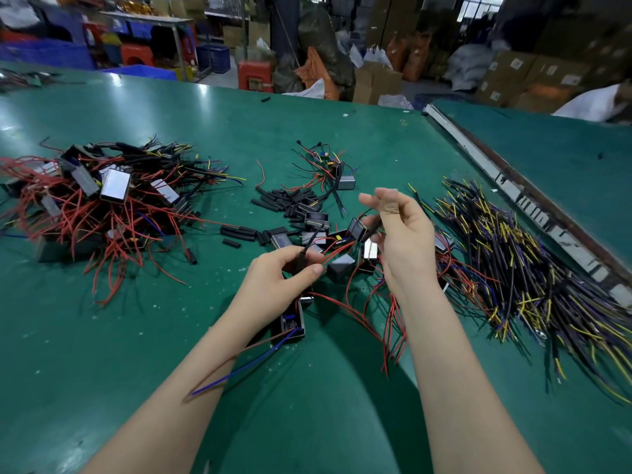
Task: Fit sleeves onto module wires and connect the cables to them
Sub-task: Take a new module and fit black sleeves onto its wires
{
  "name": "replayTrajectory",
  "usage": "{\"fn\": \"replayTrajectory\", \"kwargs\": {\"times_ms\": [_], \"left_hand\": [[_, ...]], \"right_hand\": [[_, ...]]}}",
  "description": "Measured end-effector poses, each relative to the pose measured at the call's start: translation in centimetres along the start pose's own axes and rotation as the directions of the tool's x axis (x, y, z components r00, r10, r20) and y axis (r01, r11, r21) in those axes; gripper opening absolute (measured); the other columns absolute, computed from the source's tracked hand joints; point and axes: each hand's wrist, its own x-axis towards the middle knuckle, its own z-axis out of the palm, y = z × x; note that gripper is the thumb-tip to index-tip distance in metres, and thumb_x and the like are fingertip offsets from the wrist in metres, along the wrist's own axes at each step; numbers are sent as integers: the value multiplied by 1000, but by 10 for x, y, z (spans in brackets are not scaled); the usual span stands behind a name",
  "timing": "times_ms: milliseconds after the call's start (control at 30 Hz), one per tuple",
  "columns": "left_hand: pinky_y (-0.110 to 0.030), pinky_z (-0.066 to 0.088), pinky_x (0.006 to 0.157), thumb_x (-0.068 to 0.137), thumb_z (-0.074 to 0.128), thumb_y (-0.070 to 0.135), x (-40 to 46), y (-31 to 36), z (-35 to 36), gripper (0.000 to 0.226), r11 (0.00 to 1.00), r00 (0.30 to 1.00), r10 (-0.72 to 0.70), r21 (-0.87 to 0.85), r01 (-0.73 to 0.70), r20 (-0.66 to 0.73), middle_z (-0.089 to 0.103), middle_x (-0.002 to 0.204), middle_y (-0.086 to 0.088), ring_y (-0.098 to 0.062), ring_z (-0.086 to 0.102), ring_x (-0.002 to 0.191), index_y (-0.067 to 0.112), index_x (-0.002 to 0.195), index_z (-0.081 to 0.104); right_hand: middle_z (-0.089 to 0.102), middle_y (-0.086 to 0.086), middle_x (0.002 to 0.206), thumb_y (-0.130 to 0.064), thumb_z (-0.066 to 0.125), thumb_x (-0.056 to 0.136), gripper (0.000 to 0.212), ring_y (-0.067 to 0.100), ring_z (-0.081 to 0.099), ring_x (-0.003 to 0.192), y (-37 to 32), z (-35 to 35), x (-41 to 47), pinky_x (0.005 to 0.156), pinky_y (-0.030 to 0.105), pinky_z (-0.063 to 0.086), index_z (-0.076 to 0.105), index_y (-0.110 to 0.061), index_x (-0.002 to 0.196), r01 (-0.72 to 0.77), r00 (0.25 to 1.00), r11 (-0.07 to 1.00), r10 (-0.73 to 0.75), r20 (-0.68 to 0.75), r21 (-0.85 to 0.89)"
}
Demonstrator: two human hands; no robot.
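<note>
Green counter [136, 336] surface carries the stock in separate groups, which keeps each part within reach. Loose sleeves [284, 203] lie at centre, cables [513, 268] fan out on the right, and a heap of modules [102, 206] with red wires sits on the left, probably finished work. The left hand [277, 285] has its fingers pinched on a black sleeve [309, 246] over red wires [337, 249], steadying the joint above a module [292, 323] that seems to hang under the wrist. The right hand [400, 241] is raised, thumb and forefinger closed on a thin black lead [374, 229], other fingers spread clear.
</note>
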Motion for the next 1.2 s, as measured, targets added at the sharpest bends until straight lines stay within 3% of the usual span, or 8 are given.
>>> {"fn": "replayTrajectory", "kwargs": {"times_ms": [133,433,567,700,967,1100,1200], "left_hand": [[-30,51,71,84,70,20,0,-1,-1,15,1000,1000,-18,-11,18,-20,68,72,18,0,59,66,35,81,69],[-31,50,72,84,70,18,1,-1,0,17,999,999,-30,-44,30,-17,67,69,19,-1,58,66,34,80,68],[-31,51,71,84,70,19,1,-1,-1,15,999,999,-27,-43,26,-17,68,70,17,-2,59,66,34,81,69],[-33,51,73,85,70,17,1,-2,0,17,998,999,-10,-63,8,-30,68,72,15,-4,60,69,34,81,68],[-13,47,71,82,71,5,3,-3,0,31,988,991,51,-139,-68,-125,66,72,17,2,59,69,31,90,57],[-19,48,72,81,71,5,2,-3,-3,36,986,982,71,-135,-95,-172,64,71,15,-1,58,69,34,96,56],[-24,50,76,79,74,6,3,-2,-5,39,990,975,49,-119,-77,-219,67,83,8,-4,61,73,35,98,55]], "right_hand": [[71,-1,90,-23,46,101,15,7,60,67,3,3,-1,55,16,45,59,-15,97,4,1000,1000,-4,-7,28],[70,-1,83,-20,45,101,15,10,60,69,4,5,-2,57,17,46,58,-15,95,44,999,998,-44,0,34],[71,-4,79,-21,46,101,15,6,61,66,10,9,-4,55,16,47,58,-15,94,-1,997,999,3,80,-32],[72,-4,78,-21,45,101,17,7,62,66,13,16,-9,55,17,47,58,-14,93,-72,989,997,69,127,13],[72,0,84,-22,52,98,4,14,67,77,20,34,-22,59,19,51,54,-22,101,-92,974,994,101,201,-53],[72,-1,85,-21,53,97,2,14,67,82,22,34,-21,67,22,53,53,-22,100,-156,956,983,176,235,-98],[73,-4,83,-20,54,98,1,8,66,76,27,35,-24,63,18,51,55,-20,97,-171,930,973,212,302,-156]]}}
